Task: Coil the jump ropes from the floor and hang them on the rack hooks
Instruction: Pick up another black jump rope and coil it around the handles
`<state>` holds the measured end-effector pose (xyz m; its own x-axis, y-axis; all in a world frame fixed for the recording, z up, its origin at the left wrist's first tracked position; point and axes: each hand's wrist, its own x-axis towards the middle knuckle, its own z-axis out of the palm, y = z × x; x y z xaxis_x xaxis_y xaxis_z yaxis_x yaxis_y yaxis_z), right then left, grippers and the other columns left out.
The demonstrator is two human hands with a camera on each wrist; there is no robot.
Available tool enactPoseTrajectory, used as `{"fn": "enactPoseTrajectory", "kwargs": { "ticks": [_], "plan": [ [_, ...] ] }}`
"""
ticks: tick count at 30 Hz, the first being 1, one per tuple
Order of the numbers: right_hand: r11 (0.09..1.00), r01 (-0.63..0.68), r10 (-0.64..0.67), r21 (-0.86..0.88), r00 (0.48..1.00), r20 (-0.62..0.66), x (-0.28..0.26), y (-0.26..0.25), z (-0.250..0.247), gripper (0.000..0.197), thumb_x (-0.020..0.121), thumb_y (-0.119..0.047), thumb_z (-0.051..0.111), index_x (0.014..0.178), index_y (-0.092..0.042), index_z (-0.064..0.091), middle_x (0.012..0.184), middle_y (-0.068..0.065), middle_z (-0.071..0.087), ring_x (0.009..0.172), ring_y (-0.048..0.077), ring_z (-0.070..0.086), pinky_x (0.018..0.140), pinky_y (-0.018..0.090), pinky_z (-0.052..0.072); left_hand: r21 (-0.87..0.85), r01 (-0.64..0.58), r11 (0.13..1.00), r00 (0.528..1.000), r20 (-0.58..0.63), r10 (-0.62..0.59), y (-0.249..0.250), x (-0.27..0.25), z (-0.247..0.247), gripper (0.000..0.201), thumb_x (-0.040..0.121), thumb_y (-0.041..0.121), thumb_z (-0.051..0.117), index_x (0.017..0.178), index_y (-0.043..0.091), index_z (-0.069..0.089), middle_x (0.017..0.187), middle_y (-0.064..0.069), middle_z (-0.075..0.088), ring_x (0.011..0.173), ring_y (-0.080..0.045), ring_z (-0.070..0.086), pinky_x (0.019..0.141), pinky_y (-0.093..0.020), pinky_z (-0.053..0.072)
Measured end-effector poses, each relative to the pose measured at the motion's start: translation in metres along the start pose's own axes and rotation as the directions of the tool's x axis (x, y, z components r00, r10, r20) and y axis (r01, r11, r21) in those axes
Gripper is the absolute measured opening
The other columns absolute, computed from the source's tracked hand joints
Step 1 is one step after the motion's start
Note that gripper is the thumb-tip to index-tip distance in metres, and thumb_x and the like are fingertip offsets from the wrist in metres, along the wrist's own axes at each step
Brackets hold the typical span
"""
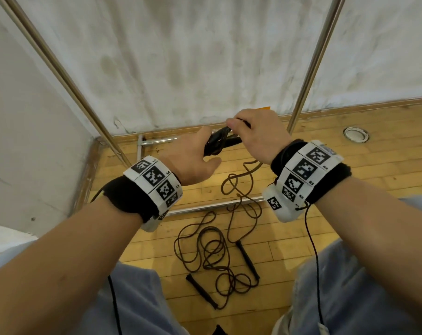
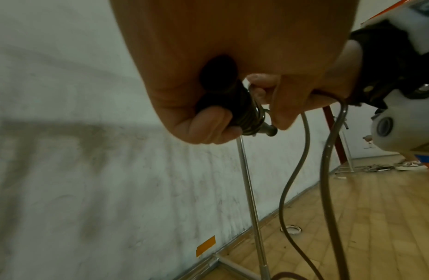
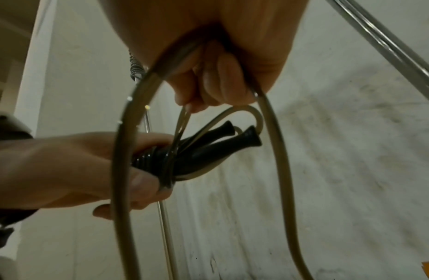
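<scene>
My left hand (image 1: 198,153) grips two black jump-rope handles (image 3: 208,145) with dark cord turns wound round them (image 2: 246,117). My right hand (image 1: 256,134), just right of it, pinches the loose cord (image 3: 273,132) of that rope; a loop of it hangs down toward the floor (image 1: 239,180). A second jump rope (image 1: 212,252) lies tangled on the wooden floor below my hands, with its black handles (image 1: 247,259) beside it. The rack's chrome uprights (image 1: 311,64) rise behind my hands; no hooks show in any view.
The rack's base bars (image 1: 205,209) lie on the wood floor (image 1: 350,180) under the hanging cord. A white wall (image 1: 181,56) stands close behind. A round metal floor fitting (image 1: 356,134) sits at right. Thin black cables (image 1: 314,257) dangle from my wrist bands.
</scene>
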<state>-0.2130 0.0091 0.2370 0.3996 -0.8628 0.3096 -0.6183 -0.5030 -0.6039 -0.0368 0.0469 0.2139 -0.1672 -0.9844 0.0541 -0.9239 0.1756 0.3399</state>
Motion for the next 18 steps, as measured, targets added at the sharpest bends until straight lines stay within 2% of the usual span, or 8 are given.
{"fn": "enactPoseTrajectory", "kwargs": {
  "ticks": [2,5,7,9,11,13,15,18],
  "plan": [
    [1.000,0.030,-0.030,-0.008,1.000,-0.008,-0.001,0.000,0.001,0.029,0.096,-0.035,0.046,0.075,-0.018,0.056,0.058,-0.011,0.046,0.054,0.004,0.044,0.050,0.007,0.032,0.032,-0.028,0.999,0.999,-0.024,0.029,0.003,0.000,0.002,0.036,0.083,0.055,0.060,0.095,0.027,0.040,0.075,0.016,0.046,0.064,-0.002,0.047,0.050,-0.022,0.032],
    [0.995,0.062,-0.062,-0.080,0.998,0.004,-0.002,-0.002,0.003,0.029,0.097,-0.037,0.044,0.074,-0.022,0.054,0.059,-0.012,0.047,0.054,0.003,0.044,0.048,0.011,0.029,0.068,-0.032,0.997,0.997,-0.062,0.037,0.005,0.000,0.007,0.029,0.086,0.050,0.058,0.091,0.027,0.041,0.068,0.016,0.043,0.058,-0.002,0.042,0.048,-0.021,0.028],
    [0.991,0.070,-0.070,-0.110,0.998,0.008,-0.003,-0.002,0.003,0.030,0.097,-0.038,0.043,0.072,-0.024,0.052,0.058,-0.012,0.045,0.053,0.003,0.043,0.048,0.012,0.028,0.100,-0.041,0.994,0.996,-0.081,0.049,0.007,-0.001,0.009,0.023,0.089,0.045,0.056,0.094,0.024,0.048,0.068,0.014,0.045,0.057,-0.007,0.043,0.046,-0.022,0.027],
    [0.989,0.072,-0.072,-0.131,0.997,0.004,-0.002,0.000,0.003,0.032,0.096,-0.039,0.044,0.070,-0.023,0.052,0.056,-0.012,0.044,0.052,0.003,0.042,0.048,0.010,0.029,0.154,-0.053,0.987,0.994,-0.085,0.067,0.009,-0.003,0.009,0.023,0.091,0.042,0.053,0.102,0.022,0.052,0.074,0.011,0.052,0.063,-0.012,0.048,0.046,-0.023,0.026],
    [0.988,0.062,-0.062,-0.145,0.998,0.002,0.001,0.002,0.004,0.035,0.095,-0.042,0.045,0.066,-0.024,0.052,0.055,-0.012,0.045,0.051,0.004,0.043,0.048,0.013,0.026,0.212,-0.050,0.976,0.996,-0.064,0.065,0.011,-0.003,0.008,0.022,0.093,0.041,0.050,0.106,0.024,0.052,0.083,0.008,0.057,0.071,-0.015,0.051,0.048,-0.025,0.027],
    [0.988,0.042,-0.040,-0.147,0.999,0.014,0.004,0.005,0.006,0.038,0.093,-0.046,0.048,0.065,-0.021,0.055,0.054,-0.009,0.047,0.051,0.006,0.043,0.049,0.017,0.025,0.267,-0.035,0.963,0.998,-0.033,0.045,0.013,-0.004,0.007,0.021,0.094,0.040,0.048,0.108,0.025,0.051,0.085,0.010,0.054,0.074,-0.014,0.050,0.049,-0.025,0.026],
    [0.989,0.016,-0.013,-0.145,1.000,0.022,0.006,0.009,0.008,0.044,0.089,-0.052,0.049,0.067,-0.016,0.060,0.055,-0.005,0.050,0.052,0.008,0.045,0.049,0.021,0.027,0.294,-0.033,0.955,0.999,-0.004,0.035,0.014,-0.005,0.005,0.019,0.094,0.040,0.048,0.105,0.026,0.052,0.080,0.013,0.050,0.073,-0.013,0.048,0.049,-0.024,0.025],
    [0.994,-0.022,0.023,-0.109,1.000,0.012,0.009,0.016,0.006,0.049,0.084,-0.059,0.051,0.064,-0.015,0.059,0.053,-0.004,0.047,0.050,0.012,0.044,0.050,0.025,0.034,0.217,-0.086,0.972,0.996,0.020,0.083,0.013,-0.007,-0.006,0.017,0.092,0.043,0.050,0.094,0.026,0.054,0.071,0.012,0.052,0.065,-0.011,0.050,0.048,-0.024,0.029]
  ]
}}
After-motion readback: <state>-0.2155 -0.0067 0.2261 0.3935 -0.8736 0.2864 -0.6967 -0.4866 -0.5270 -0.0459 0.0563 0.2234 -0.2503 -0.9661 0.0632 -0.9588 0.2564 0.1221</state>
